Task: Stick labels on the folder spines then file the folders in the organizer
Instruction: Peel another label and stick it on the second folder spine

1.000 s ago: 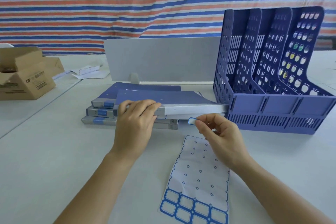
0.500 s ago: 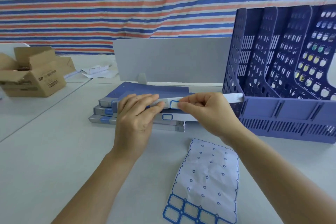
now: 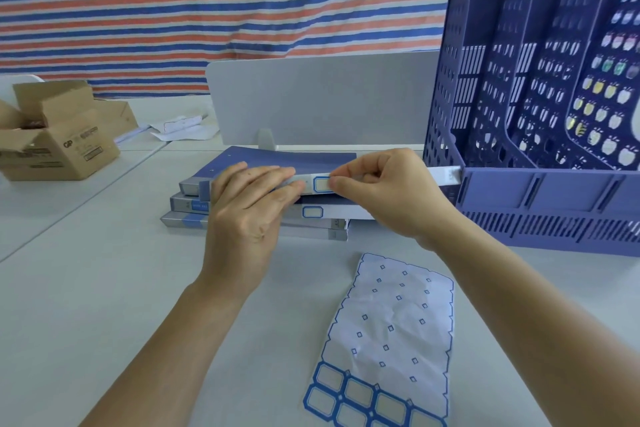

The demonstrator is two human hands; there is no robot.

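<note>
Several blue folders with grey spines lie stacked on the white table. The top folder (image 3: 294, 159) has its spine facing me. My left hand (image 3: 249, 204) lies over its left part, fingers curled over the spine edge, holding it. My right hand (image 3: 384, 191) pinches the edge of a blue-bordered white label (image 3: 321, 184) that sits on that spine. A second label (image 3: 312, 212) sits on the spine of the folder below. The label sheet (image 3: 388, 340), mostly peeled, lies in front of me with several labels left at its near end.
A blue perforated file organizer (image 3: 540, 191) with several slots stands at the right, touching the top folder's right end. A white divider panel (image 3: 322, 97) stands behind the stack. An open cardboard box (image 3: 59, 135) and loose papers (image 3: 183, 128) lie at the far left.
My right hand rose from below the spine and brought the label onto the top folder's spine. My left hand stayed on the folder. The view shifted closer.
</note>
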